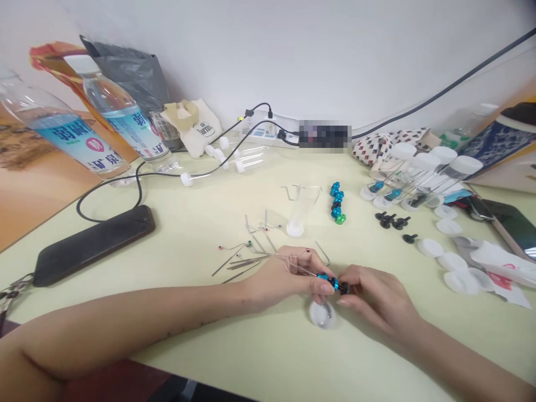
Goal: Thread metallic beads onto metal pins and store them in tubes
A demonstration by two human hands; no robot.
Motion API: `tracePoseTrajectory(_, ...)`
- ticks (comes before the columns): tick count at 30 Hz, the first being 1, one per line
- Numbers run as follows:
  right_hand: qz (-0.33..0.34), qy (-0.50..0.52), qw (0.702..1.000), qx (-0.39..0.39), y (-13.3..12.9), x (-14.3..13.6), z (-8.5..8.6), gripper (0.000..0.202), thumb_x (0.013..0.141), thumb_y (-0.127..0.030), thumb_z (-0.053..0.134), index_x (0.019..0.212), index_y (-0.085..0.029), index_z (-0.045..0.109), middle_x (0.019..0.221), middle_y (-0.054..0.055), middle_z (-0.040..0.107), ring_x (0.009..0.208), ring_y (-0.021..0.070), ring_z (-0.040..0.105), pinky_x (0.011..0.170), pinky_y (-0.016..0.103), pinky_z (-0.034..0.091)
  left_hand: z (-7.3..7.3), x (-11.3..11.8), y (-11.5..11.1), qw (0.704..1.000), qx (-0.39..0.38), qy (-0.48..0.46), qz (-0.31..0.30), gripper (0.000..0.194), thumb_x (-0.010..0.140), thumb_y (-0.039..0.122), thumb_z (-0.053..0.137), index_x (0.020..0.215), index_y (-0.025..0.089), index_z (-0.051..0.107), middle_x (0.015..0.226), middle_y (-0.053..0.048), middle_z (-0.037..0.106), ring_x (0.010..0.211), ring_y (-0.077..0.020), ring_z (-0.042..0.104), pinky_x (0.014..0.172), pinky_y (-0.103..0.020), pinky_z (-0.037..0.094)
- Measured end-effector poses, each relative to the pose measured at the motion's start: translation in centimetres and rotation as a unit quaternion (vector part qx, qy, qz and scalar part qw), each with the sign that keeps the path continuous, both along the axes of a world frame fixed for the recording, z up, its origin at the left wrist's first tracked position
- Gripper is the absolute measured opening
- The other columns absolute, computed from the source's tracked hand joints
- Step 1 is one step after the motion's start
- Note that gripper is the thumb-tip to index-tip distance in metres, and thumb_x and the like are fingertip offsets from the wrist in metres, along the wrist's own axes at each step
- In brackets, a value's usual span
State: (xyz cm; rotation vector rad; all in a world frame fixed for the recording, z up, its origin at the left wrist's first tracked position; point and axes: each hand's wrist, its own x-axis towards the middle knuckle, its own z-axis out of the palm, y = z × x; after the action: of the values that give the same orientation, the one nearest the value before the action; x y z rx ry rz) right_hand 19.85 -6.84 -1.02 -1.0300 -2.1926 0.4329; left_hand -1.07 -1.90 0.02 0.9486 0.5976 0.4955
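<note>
Near the table's front my left hand (287,279) is closed around a small blue metal fitting (323,276). From it a thin bent metal rod (295,263) runs up to the left, with a red-tipped end. Fingers of my right hand (379,296) pinch a black thumb screw (344,288) at the fitting's right end; how far it is screwed in I cannot tell. Just below the hands sits a white round cap (317,322) with small shiny metal parts in it. Beyond my left hand lie loose metal rods (247,262) and a clear tube (305,206) standing upright.
Blue fittings (336,195) and a green one (340,219) form a row. Black thumb screws (391,220) and white caps (460,281) lie on the right, near filled tubes (427,162). A power bank (94,245) and water bottles (129,125) are at left.
</note>
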Motion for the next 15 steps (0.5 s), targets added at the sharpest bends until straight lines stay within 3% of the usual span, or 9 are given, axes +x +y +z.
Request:
tracePoseTrajectory(3, -0.018, 0.032, 0.999, 0.034, -0.02, -0.56, 0.34, 0.003, 0.093, -0.022, 0.051, 0.091, -0.021, 0.05, 0.072, 0.001, 0.065, 0.054, 0.009, 0.053, 0.047, 0.019, 0.04, 0.01, 0.01, 0.04, 1.0, 0.001, -0.009, 0.003, 0.017, 0.07, 0.018, 0.077, 0.083, 0.013, 0.067, 0.069, -0.002, 0.069, 0.061, -0.0112, 0.064, 0.065, -0.026, 0.052)
tracePoseTrajectory(5, -0.02, 0.044, 0.998, 0.045, 0.0, -0.77, 0.47, 0.004, 0.093, -0.018, 0.052, 0.091, -0.022, 0.05, 0.072, 0.001, 0.065, 0.055, 0.0089, 0.055, 0.047, 0.018, 0.04, 0.03, 0.02, 0.04, 1.0, 0.001, -0.009, 0.004, 0.017, 0.069, 0.017, 0.077, 0.083, 0.013, 0.067, 0.069, -0.003, 0.069, 0.061, -0.0113, 0.064, 0.064, -0.026, 0.052)
tracePoseTrajectory(11, 0.001, -0.003, 1.0, 0.006, 0.17, 0.05, 0.15, 0.023, 0.095, -0.039, 0.046, 0.083, -0.02, 0.049, 0.062, 0.0, 0.057, 0.049, 0.0107, 0.047, 0.047, 0.022, 0.039, 0.07, 0.01, 0.02, 1.0, 0.003, 0.007, -0.008, 0.019, 0.069, 0.02, 0.077, 0.085, 0.013, 0.068, 0.069, -0.002, 0.068, 0.064, -0.012, 0.065, 0.066, -0.026, 0.053)
tracePoseTrajectory(15, 0.005, -0.006, 1.0, -0.013, 0.11, -0.03, 0.11, 0.022, 0.096, -0.039, 0.042, 0.084, -0.021, 0.049, 0.065, 0.0, 0.058, 0.051, 0.0109, 0.048, 0.047, 0.022, 0.039, 0.08, 0.01, 0.03, 1.0, 0.001, 0.006, -0.002, 0.018, 0.069, 0.019, 0.077, 0.084, 0.013, 0.068, 0.068, -0.002, 0.068, 0.063, -0.0117, 0.065, 0.065, -0.026, 0.052)
